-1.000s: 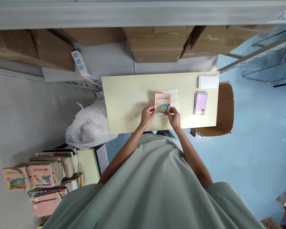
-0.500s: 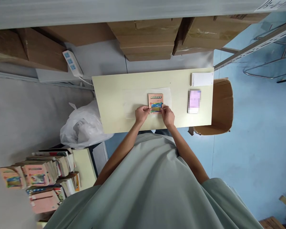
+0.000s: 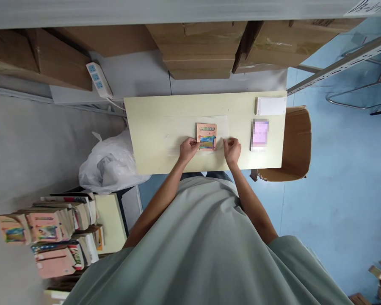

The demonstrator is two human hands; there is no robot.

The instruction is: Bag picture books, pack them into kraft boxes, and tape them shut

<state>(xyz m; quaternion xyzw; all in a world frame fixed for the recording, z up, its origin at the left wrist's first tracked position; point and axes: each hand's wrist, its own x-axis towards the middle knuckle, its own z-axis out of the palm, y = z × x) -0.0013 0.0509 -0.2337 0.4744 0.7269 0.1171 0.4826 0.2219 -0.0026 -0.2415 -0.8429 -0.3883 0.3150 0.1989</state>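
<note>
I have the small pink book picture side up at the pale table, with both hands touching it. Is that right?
Not quite. In the head view, only the left hand touches the small pink book; the right hand is apart from it, off its right edge. The book is picture side up at the pale table, as you say.

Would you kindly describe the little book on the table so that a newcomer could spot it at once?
Find the long pale-yellow table. Near its middle, at the fingertips of the left hand, is a small peach book. Its blue-and-yellow cover picture sets it apart from the white stack and purple item farther right.
</note>
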